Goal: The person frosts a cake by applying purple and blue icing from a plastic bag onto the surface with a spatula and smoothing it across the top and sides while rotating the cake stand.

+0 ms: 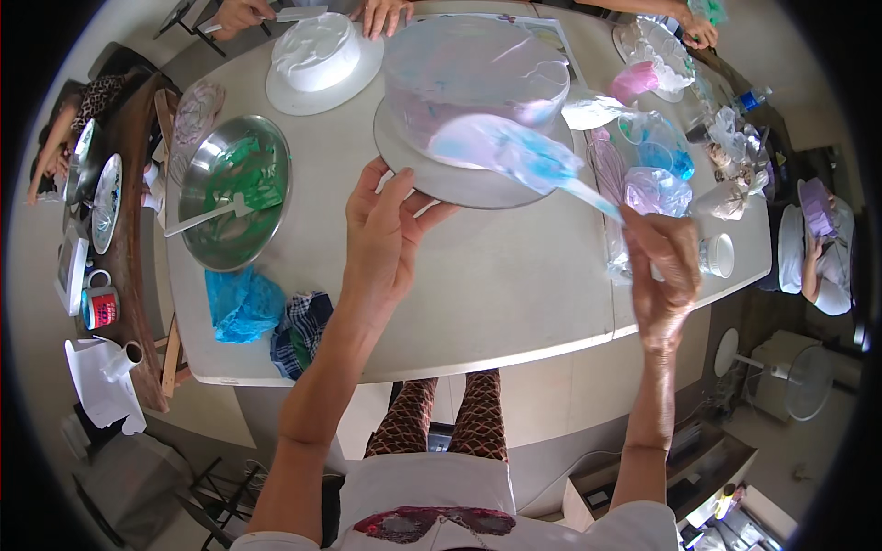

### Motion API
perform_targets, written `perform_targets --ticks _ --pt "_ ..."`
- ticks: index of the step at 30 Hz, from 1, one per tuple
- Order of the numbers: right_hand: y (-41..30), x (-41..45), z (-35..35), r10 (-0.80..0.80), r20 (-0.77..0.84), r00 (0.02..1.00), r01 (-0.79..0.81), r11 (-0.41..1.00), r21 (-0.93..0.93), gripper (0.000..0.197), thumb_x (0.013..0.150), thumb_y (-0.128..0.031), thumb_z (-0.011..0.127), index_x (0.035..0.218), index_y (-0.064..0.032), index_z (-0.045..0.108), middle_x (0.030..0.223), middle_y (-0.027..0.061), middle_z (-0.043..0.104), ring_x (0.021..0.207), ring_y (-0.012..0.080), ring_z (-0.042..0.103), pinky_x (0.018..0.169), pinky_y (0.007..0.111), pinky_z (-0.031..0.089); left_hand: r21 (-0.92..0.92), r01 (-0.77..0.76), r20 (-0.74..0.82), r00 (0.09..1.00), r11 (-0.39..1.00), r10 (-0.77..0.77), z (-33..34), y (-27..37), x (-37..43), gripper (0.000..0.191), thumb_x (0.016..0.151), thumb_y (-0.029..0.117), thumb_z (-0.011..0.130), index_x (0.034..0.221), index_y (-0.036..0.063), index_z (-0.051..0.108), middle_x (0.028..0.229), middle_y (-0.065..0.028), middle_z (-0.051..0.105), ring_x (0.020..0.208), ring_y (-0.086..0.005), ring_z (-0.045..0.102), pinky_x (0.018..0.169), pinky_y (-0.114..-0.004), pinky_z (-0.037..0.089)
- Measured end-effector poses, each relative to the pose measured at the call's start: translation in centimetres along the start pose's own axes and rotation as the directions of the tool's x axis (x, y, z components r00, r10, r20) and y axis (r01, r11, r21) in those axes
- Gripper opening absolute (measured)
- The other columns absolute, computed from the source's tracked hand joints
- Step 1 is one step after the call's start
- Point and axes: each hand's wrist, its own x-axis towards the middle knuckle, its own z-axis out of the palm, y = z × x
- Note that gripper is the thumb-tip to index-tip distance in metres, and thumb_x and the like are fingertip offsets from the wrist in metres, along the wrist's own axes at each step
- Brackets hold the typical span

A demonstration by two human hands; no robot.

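A round cake point(475, 76) with smoothed icing in pale lilac, pink and blue stands on a round board or turntable plate point(420, 165) before me. My left hand point(393, 213) holds the near left rim of that plate, thumb on top and fingers spread underneath. In my right hand point(658, 255) is the thin handle of a spatula point(510, 151). Its broad blade, smeared with white, lilac and blue icing, overlaps the cake's near side in view. Whether the blade touches the cake I cannot tell.
To the left are a steel bowl point(279, 227) with green icing, a blue plastic bag point(241, 303) and a checked cloth point(300, 337). Other people's hands point(382, 15) work near a white cake point(317, 55). Icing bags point(658, 189), a whisk point(606, 165) and a white tub point(718, 255) lie right.
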Motion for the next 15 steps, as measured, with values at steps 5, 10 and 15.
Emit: perform_targets --ticks 5,10,15 --pt "-2.0 0.1 2.0 -0.022 0.013 1.000 0.023 0.991 -0.133 0.049 0.057 0.009 0.067 0.101 -0.0139 0.068 0.078 0.0014 0.053 0.068 0.0178 0.050 0.058 0.030 0.041 -0.018 -0.054 -0.024 0.998 0.998 0.053 1.3 -1.1 -0.2 0.024 0.089 0.009 0.046 0.109 -0.0029 0.040 0.108 -0.0168 0.054 0.096 -0.0265 0.059 0.083 -0.039 0.053" --pt "-0.9 -1.2 0.6 -0.004 -0.051 0.999 -0.010 0.960 -0.281 0.050 0.057 0.011 0.065 0.100 -0.0139 0.068 0.078 0.0025 0.053 0.069 0.0188 0.049 0.062 0.030 0.042 -0.041 -0.091 -0.035 0.995 0.995 0.090 0.4 -1.1 -0.3 0.022 0.089 0.009 0.048 0.108 -0.0017 0.043 0.108 -0.0149 0.054 0.098 -0.0259 0.059 0.083 -0.038 0.053" --pt "-0.4 -2.4 -2.4 0.155 -0.081 0.985 -0.166 0.976 -0.144 0.040 0.069 0.012 0.064 0.101 -0.0109 0.068 0.081 0.0016 0.054 0.071 0.0156 0.050 0.063 0.027 0.042 -0.024 -0.075 -0.049 0.996 0.997 0.073 0.5 -0.7 -0.3 0.022 0.089 0.008 0.048 0.108 -0.0014 0.043 0.108 -0.0143 0.054 0.098 -0.0255 0.058 0.083 -0.038 0.053"
